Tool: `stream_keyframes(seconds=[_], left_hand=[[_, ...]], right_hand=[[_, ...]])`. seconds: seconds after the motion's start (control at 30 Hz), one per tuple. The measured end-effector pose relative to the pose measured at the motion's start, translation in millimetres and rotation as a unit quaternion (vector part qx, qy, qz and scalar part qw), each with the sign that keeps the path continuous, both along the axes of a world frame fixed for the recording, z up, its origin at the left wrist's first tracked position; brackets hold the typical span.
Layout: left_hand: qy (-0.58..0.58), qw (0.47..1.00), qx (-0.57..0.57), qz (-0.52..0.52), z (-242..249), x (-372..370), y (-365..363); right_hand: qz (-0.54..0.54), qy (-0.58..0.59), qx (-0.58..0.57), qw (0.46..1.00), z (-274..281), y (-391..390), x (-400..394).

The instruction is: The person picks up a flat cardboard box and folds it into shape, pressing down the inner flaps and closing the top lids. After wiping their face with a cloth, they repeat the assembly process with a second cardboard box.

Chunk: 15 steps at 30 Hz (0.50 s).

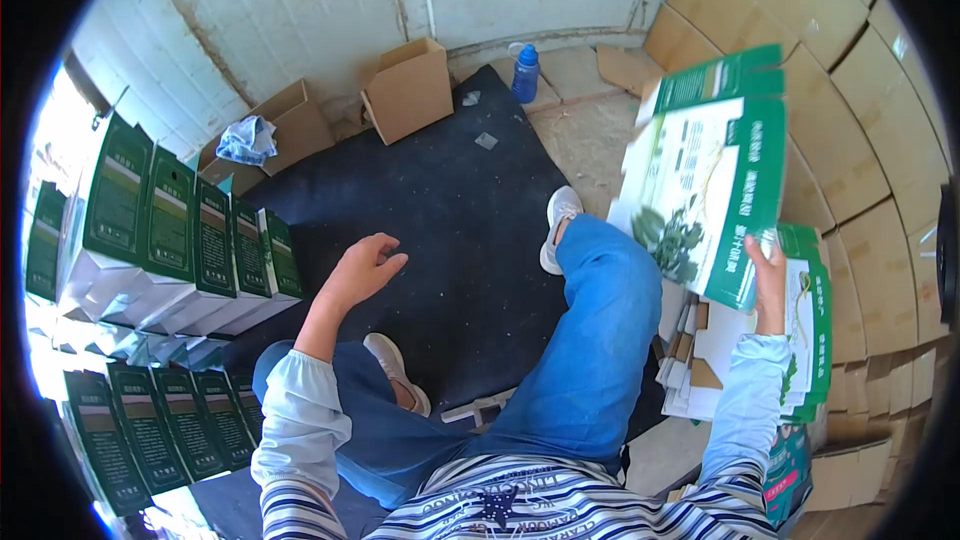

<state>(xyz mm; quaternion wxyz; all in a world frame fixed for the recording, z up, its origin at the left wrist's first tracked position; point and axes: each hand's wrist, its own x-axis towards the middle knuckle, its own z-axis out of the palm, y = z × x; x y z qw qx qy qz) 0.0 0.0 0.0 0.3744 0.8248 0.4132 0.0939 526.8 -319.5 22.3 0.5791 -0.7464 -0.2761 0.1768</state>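
My right hand (768, 280) grips the lower edge of a flat green and white printed carton (700, 180), which is raised at the right above a stack of similar flat cartons (800, 330). Over the black mat (450, 240), my left hand (368, 265) is empty, with its fingers slightly bent and apart. Left of that hand stand rows of green and white boxes, an upper row (205, 230) and a lower row (165, 425).
Brown cartons (840, 140) are piled along the right wall. Near the back wall are an open cardboard box (410, 90), another box (300, 130) with a cloth (247, 140) on it, and a blue bottle (525, 74). My legs extend over the mat.
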Motion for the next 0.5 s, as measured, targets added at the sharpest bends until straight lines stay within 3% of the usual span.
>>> stream_keyframes(seconds=[0.07,0.1,0.17,0.27,0.37,0.43,0.47,0.5], left_hand=[[-0.007,0.999,0.051,0.006,-6.4,12.3,-6.9],[-0.071,0.997,-0.009,0.029,-17.0,10.5,-3.2],[-0.148,0.983,-0.083,0.068,-10.1,11.1,6.1],[-0.206,0.955,-0.135,0.164,57.6,-24.8,41.8],[-0.406,0.848,-0.28,0.192,58.5,-34.9,41.3],[-0.524,0.773,-0.345,0.095,65.6,-47.7,45.0],[-0.561,0.742,-0.344,0.131,74.1,-56.6,40.0],[-0.594,0.69,-0.409,0.055,56.0,-86.0,59.0]], right_hand=[[-0.006,-0.018,0.07,0.997,38.5,6.1,-2.9],[0.014,-0.043,0.088,0.995,83.5,20.9,-13.5],[0.062,0.028,0.158,0.985,109.6,41.2,-28.9],[0.099,0.131,0.262,0.951,69.5,85.1,-65.1],[0.138,0.174,0.236,0.946,73.1,95.8,-97.4],[0.169,0.201,0.213,0.941,64.7,111.7,-116.9],[0.2,0.197,0.201,0.939,59.2,120.6,-130.0],[0.228,0.192,0.188,0.936,53.3,128.4,-138.7]])
